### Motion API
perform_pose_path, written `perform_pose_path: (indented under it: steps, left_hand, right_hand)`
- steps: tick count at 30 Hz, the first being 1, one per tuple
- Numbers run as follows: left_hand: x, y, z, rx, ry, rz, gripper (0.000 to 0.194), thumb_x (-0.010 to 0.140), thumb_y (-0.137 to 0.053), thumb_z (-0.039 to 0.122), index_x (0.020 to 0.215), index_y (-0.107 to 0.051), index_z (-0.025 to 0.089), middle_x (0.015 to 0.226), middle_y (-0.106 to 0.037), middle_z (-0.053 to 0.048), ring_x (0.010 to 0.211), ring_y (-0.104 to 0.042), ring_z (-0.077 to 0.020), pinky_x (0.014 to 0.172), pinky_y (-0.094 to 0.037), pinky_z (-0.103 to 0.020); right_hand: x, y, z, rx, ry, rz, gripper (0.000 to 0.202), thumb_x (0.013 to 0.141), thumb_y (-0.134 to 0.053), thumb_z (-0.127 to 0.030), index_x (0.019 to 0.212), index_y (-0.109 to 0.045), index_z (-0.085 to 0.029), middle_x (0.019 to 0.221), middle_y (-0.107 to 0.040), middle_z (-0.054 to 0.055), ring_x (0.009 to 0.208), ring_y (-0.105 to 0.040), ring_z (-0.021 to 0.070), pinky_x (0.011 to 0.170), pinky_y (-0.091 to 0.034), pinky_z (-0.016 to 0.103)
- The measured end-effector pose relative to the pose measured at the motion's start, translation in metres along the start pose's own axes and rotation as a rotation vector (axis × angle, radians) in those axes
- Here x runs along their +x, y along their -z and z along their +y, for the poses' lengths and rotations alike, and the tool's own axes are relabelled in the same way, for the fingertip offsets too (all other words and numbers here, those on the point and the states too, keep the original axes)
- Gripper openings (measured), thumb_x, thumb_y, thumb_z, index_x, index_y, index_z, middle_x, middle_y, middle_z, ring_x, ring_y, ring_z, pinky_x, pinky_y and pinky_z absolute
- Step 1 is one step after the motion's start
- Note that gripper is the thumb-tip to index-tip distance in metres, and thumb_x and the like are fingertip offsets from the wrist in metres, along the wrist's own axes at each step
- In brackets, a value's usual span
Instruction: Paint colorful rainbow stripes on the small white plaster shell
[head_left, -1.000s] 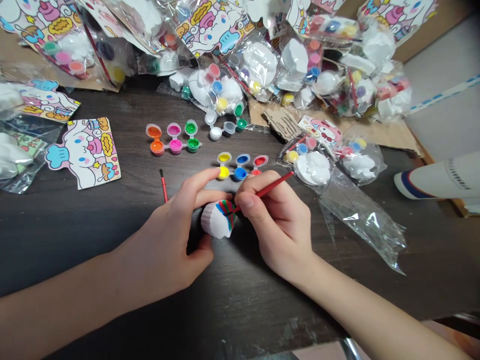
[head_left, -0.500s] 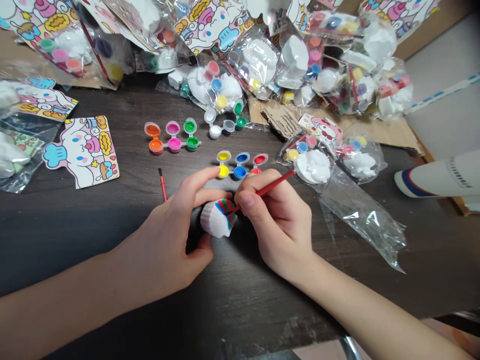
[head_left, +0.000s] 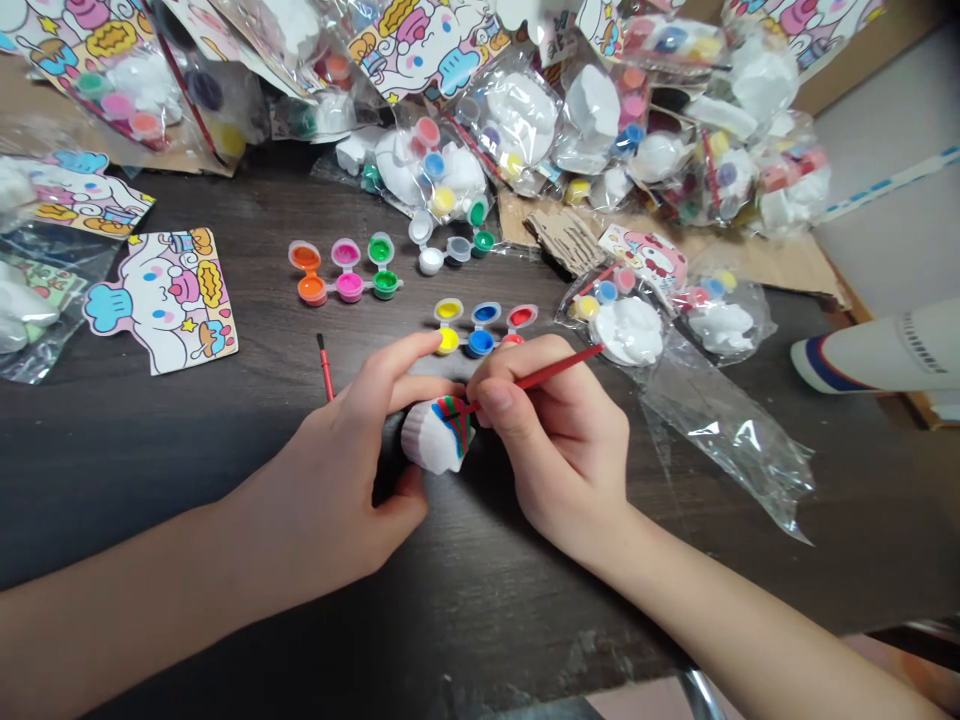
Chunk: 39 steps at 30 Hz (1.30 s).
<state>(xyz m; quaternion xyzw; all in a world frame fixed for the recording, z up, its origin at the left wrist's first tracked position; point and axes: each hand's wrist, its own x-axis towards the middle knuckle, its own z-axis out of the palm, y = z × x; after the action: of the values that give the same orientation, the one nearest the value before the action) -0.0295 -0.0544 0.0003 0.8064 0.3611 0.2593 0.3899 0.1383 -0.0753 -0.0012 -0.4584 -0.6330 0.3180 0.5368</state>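
Note:
A small white plaster figure (head_left: 429,440) with a ribbed side rests at the middle of the table, its right part painted in red, green and blue stripes. My left hand (head_left: 360,440) grips it, fingers behind and thumb at the front. My right hand (head_left: 559,430) pinches a thin red paintbrush (head_left: 559,368), whose tip meets the striped part. Just beyond the hands stand open paint pots in yellow (head_left: 447,340), blue (head_left: 480,343) and red (head_left: 513,340), the red one partly hidden by my right hand. A second paintbrush (head_left: 325,370) lies partly behind my left hand.
Open orange, pink and green paint pots (head_left: 349,288) stand farther back, near white and dark green ones (head_left: 430,262). A cartoon card (head_left: 169,305) lies left. Bagged plaster kits (head_left: 517,115) pile up behind. An empty plastic bag (head_left: 720,430) and a white cup (head_left: 870,355) are at right.
My right hand has shifted slightly, and the paintbrush's tip has moved a little up across the striped part. My left hand and the plaster figure stay in place.

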Motion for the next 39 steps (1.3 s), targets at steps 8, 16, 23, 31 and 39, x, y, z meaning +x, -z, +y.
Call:
perform_pose_path:
  steps: [8,16,23,31,39]
  left_hand:
    - [-0.0001,0.0002,0.0001,0.003,0.005,-0.004,0.074,0.072,-0.05,0.012,0.137,-0.025,0.036,0.119,-0.064,0.005,0.102,-0.064,-0.0181,0.094,-0.05,-0.032]
    - [0.0013,-0.0001,0.0001,-0.04,-0.008,-0.024,0.077,0.071,-0.052,0.011,0.137,-0.024,0.039,0.12,-0.064,0.005,0.103,-0.064,-0.0204,0.096,-0.05,-0.036]
    - [-0.0002,0.0011,0.0011,-0.007,0.004,-0.02,0.075,0.072,-0.051,0.012,0.138,-0.024,0.037,0.123,-0.063,0.003,0.106,-0.064,-0.021,0.095,-0.05,-0.035]
    - [0.0005,0.0011,0.0011,-0.006,0.002,-0.017,0.074,0.073,-0.051,0.011,0.137,-0.025,0.035,0.123,-0.062,0.003,0.106,-0.063,-0.0209,0.096,-0.049,-0.035]
    - [-0.0005,0.0013,0.0012,-0.03,0.016,-0.035,0.076,0.072,-0.052,0.011,0.137,-0.023,0.037,0.123,-0.062,0.003,0.106,-0.063,-0.0216,0.097,-0.048,-0.037]
  right_hand:
    - [-0.0001,0.0004,-0.0002,-0.021,0.012,-0.022,0.017,0.089,-0.05,-0.011,0.076,-0.046,-0.02,0.063,-0.047,-0.006,0.056,-0.044,0.0061,0.053,-0.039,0.02]
    - [-0.0004,0.0007,-0.0007,-0.033,0.001,-0.033,0.017,0.09,-0.05,-0.014,0.075,-0.046,-0.021,0.062,-0.048,-0.005,0.056,-0.045,0.0081,0.052,-0.039,0.022]
    - [-0.0006,0.0016,-0.0016,-0.03,0.001,-0.019,0.016,0.09,-0.05,-0.015,0.076,-0.046,-0.021,0.062,-0.047,-0.004,0.056,-0.044,0.0082,0.052,-0.038,0.022]
    - [-0.0017,0.0026,-0.0015,-0.019,-0.002,-0.017,0.016,0.091,-0.049,-0.02,0.075,-0.047,-0.021,0.062,-0.048,-0.004,0.055,-0.044,0.0086,0.052,-0.038,0.022]
    - [-0.0007,0.0019,-0.0014,-0.019,0.023,-0.031,0.016,0.09,-0.049,-0.014,0.075,-0.046,-0.021,0.062,-0.047,-0.005,0.055,-0.044,0.0074,0.051,-0.038,0.021]
